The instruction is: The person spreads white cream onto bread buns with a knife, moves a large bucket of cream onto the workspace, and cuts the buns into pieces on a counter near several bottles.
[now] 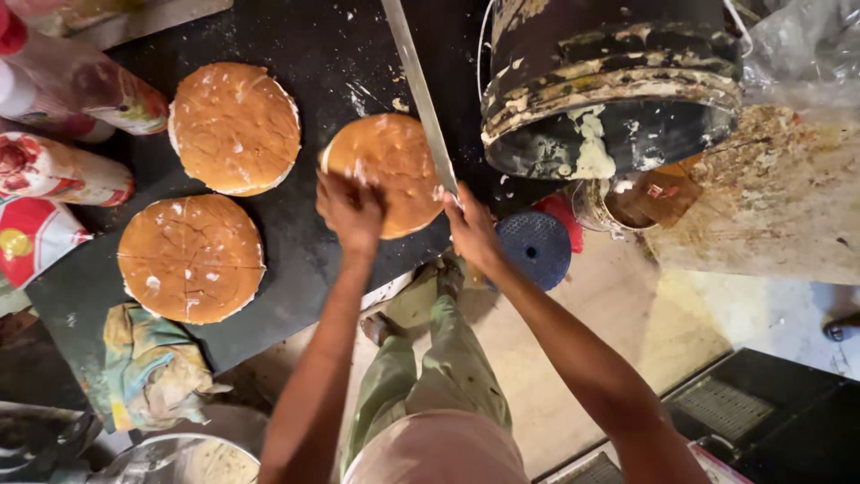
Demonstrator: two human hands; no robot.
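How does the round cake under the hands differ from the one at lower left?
The cake under the hands is pressed by the left hand, with the right hand holding a long knife at its edge. The lower-left cake lies untouched, with scored lines across its top. Both are round and golden-brown.

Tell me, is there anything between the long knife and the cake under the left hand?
Nothing visible. The long knife, gripped by the right hand, already lies against the cake, which the left hand presses from above.

A single head-worn camera looks almost straight down from above the person's own arms. It sits close over the dark surface [305, 54], which fills the upper left. The floor [573, 358] and the person's legs lie below.
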